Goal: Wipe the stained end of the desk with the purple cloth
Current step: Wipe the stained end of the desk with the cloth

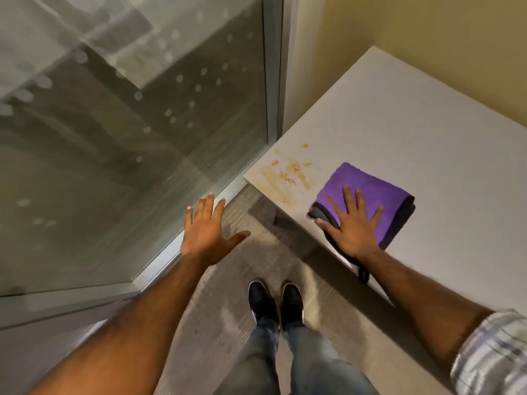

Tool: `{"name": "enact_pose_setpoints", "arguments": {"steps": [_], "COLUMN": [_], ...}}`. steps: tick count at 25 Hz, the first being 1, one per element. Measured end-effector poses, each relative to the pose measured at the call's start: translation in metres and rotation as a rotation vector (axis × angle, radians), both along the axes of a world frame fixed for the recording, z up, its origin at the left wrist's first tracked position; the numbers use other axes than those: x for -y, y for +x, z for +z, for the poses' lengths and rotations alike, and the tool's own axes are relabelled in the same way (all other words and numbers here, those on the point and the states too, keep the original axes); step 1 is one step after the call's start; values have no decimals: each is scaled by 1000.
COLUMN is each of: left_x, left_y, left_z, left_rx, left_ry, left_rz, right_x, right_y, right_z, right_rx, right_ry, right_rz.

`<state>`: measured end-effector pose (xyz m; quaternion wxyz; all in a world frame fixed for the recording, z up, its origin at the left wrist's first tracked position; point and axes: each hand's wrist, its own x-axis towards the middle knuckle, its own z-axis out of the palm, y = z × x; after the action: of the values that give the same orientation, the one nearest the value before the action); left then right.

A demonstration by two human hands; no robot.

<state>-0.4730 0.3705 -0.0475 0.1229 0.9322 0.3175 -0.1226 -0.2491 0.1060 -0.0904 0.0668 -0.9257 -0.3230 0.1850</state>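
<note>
- Nearest, at 6 o'clock in the view, two black shoes (275, 302) stand side by side on the grey carpet (216, 309), below jeans-clad legs.
- At 5 o'clock a rolled plaid sleeve (493, 354) covers the right upper forearm.
- The left hand (206, 230) hovers over the carpet at about 9 o'clock from the tabletop's corner, palm down, fingers (211, 205) spread and released, touching nothing.
- The right hand (352, 226) lies flat on the purple cloth (368, 192), fingers (349, 199) splayed and pressing down rather than clenched around it (the thumb rests on the cloth's grey underside, which curls up at its near left corner).
- The folded cloth sits on the white tabletop (427, 132) close to its near edge; a dark strip of it hangs over that edge towards 6 o'clock.
- Just beside the cloth, at its 10 o'clock, yellow-brown stains (288, 173) streak and speckle the tabletop's end corner; the cloth does not cover them.
- Further off, at 10 o'clock in the view, a glass wall (128, 124) with pale dots meets the carpet.
- A yellow wall (427, 29) rises behind the tabletop at 1 o'clock.
</note>
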Motion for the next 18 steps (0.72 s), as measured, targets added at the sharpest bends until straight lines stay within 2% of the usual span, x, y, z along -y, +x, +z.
{"name": "enact_pose_setpoints", "arguments": {"steps": [2, 3, 5, 7, 10, 14, 16, 18], "left_x": [2, 6, 14, 16, 6, -24, -36, -50], "left_y": [-7, -10, -13, -12, -6, -3, -2, -4], "left_z": [2, 4, 5, 0, -7, -16, -23, -26], "left_rx": [13, 24, 32, 34, 50, 52, 72, 84], "left_ry": [5, 2, -8, -8, 35, 67, 73, 45], "left_rz": [57, 66, 66, 73, 37, 2, -6, -19], "right_x": [-34, -39, -20, 18, 35, -48, -80, -81], "right_y": [-3, -10, -25, -33, -13, 22, 29, 22], "right_z": [2, 4, 8, 6, 2, 2, 2, 2], "right_rx": [-10, -1, 4, 8, 42, 38, 29, 17], "right_ry": [-10, -11, 16, 21, 13, 59, 68, 96], "right_rz": [12, 90, 259, 295, 141, -125, -106, 49]}}
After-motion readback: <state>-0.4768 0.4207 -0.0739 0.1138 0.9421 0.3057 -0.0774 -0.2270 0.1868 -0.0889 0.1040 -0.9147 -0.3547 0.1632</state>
